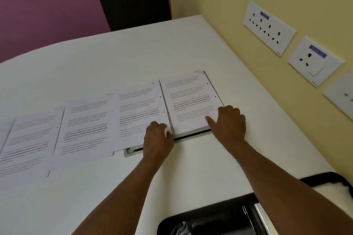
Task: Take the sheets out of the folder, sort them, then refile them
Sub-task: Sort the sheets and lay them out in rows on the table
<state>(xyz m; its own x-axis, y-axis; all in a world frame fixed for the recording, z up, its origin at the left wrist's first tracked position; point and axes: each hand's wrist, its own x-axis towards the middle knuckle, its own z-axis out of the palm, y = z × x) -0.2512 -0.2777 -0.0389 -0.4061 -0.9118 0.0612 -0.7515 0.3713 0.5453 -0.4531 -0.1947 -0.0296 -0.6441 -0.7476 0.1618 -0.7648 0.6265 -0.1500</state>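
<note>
Sheets lie fanned in a row across the white counter [191, 47], each printed page overlapping or butting the next from far left to right, so the sorting looks well along and gathering for refiling seems the likely next step. The rightmost sheet [188, 101] sits on a grey cable hatch [193, 133] set into the counter, its long axis running away from the person and tilted a little to the right, holes punched down its right edge. The right hand [230, 122] rests on that sheet's near right corner, fingers curled down onto the paper and thumb laid across it; whether this grip has pinched the edge or only presses on it cannot be told. The left hand [158, 135] presses the near right corner of the neighbouring sheet [139, 108], fingers bent, thumb just beside the seam between the two pages. Both hands are thus at the right end of the row, and the remaining sheets [57, 131] stretch off leftward, nearer the left hand. A dark folder [219, 219], judged to be the one for refiling, lies at the near edge below the right forearm.
</note>
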